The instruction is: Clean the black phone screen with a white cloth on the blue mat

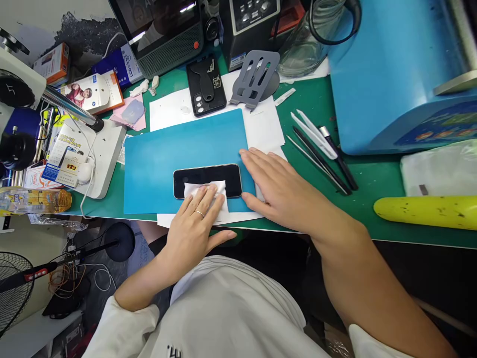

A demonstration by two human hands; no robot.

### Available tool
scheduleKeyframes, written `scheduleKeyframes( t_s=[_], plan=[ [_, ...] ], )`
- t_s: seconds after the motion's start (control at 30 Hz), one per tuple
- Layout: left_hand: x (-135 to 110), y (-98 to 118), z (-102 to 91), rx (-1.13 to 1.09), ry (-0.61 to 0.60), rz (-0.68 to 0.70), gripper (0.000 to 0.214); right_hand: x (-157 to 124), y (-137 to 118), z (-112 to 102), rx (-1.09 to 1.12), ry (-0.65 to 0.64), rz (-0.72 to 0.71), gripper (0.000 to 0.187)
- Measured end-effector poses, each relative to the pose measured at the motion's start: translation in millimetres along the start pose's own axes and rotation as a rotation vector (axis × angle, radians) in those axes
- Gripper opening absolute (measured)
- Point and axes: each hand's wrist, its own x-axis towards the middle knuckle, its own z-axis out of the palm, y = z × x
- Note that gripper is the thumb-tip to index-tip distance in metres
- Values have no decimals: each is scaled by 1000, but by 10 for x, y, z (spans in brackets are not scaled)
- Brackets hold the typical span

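A black smartphone [207, 177] lies screen up on a blue mat [156, 159] near the desk's front edge. My left hand [194, 221], a ring on one finger, presses a white wipe [207, 193] flat against the phone's screen with its fingers stretched out. My right hand [278, 186] lies flat and open beside the phone's right end, fingers touching its edge and resting on the mat and the white paper [263, 127] under it.
Behind the mat lie a black phone back cover [205, 89] and a grey stand [255, 77]. Thin tools and tweezers [320, 149] lie to the right, by a blue machine [391, 74] and a yellow roller [428, 211]. A microscope base [104, 154] and boxes crowd the left.
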Motion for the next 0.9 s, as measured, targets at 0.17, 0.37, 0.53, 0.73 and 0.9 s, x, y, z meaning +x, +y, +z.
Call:
scheduleKeyframes(
  t_s=[0.17, 0.37, 0.53, 0.73, 0.9],
  plan=[
    [100, 10, -7, 8, -31, 30, 71, 6, 2, -2, -16, 8, -13, 79],
    [158, -75, -40, -49, -87, 53, 62, 11, 13, -7, -12, -5, -10, 78],
    [11, -180, -109, -34, -68, 9, 55, 14, 0, -7, -18, 14, -10, 73],
    [231, -29, -57, -6, -80, 51, 59, 15, 8, 9, -17, 18, -16, 71],
    [290, -47, -30, -27, -74, 69, 56, 13, 23, 14, -13, 14, -23, 74]
  ],
)
